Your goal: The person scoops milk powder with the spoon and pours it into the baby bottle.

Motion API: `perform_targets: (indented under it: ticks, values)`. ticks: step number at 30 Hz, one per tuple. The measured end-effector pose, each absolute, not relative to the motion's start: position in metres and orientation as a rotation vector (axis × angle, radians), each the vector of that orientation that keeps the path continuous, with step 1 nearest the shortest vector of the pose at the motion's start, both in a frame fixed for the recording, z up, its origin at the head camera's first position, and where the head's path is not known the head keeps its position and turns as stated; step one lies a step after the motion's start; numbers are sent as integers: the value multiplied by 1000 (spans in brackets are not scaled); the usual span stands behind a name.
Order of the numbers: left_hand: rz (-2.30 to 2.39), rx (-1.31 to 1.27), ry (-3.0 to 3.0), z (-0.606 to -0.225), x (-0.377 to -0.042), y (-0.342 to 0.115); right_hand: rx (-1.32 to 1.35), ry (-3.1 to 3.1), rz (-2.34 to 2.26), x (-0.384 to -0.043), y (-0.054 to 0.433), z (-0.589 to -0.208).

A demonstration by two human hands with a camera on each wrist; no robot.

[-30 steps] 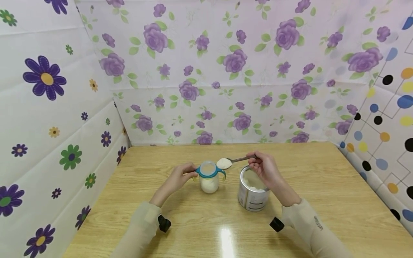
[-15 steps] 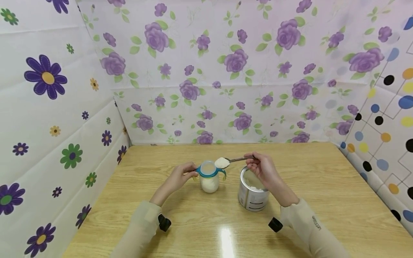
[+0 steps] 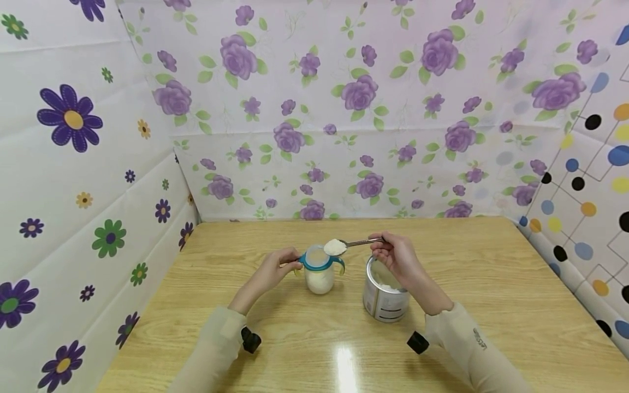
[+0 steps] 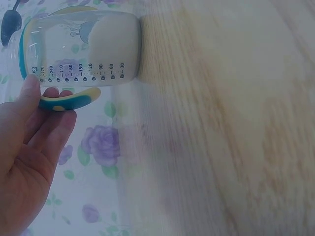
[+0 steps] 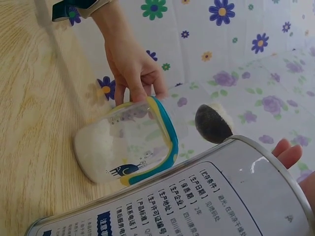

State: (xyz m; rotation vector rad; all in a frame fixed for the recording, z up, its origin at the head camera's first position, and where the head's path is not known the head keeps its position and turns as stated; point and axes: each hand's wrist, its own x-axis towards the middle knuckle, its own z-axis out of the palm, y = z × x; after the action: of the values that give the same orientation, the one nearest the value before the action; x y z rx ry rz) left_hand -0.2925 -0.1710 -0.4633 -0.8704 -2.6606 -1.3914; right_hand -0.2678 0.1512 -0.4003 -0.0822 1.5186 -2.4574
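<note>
A clear baby bottle [image 3: 319, 281] with a teal and yellow two-handled collar stands upright on the table, its top uncovered. White powder fills part of it, up to about the 120 mark in the left wrist view. My left hand [image 3: 273, 269] pinches the collar's left handle [image 4: 69, 101] between thumb and fingers. My right hand [image 3: 400, 256] holds a metal spoon [image 3: 361, 242] by the handle's end. Heaped white powder [image 3: 335, 247] sits in the spoon's bowl, at the right side of the bottle's mouth. Below the right hand stands an open can [image 3: 385, 300] with pale powder inside.
The wooden table [image 3: 295, 349] reaches back to a wall cloth [image 3: 295, 164] with purple roses. Patterned cloths also hang at the left and right. A black wrist camera [image 3: 250, 340] sits under the left sleeve, another black camera [image 3: 418, 343] by the right sleeve.
My right hand has moved slightly left, bringing the loaded spoon from beside the bottle to the edge of its mouth. The left hand, bottle and can have stayed put.
</note>
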Motion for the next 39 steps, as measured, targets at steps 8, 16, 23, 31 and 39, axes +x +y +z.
perform_targets:
  ticks: [8, 16, 23, 31, 39]
  values:
    - [-1401, -852, -2666, -462, -291, -170, -102, 1528, -2429, -268, 150, -400]
    - [-1406, -872, -2693, -437, -272, -164, -159, 1540, -2409, -267, 145, -401]
    - [-1417, -855, -2688, -427, -265, -162, -186, 1562, -2397, -268, 142, -402]
    - [-1437, -871, -2689, -428, -269, -164, -206, 1581, -2360, -266, 135, -398]
    - [-1442, -861, -2700, -446, -281, -169, -216, 1565, -2359, -267, 130, -399]
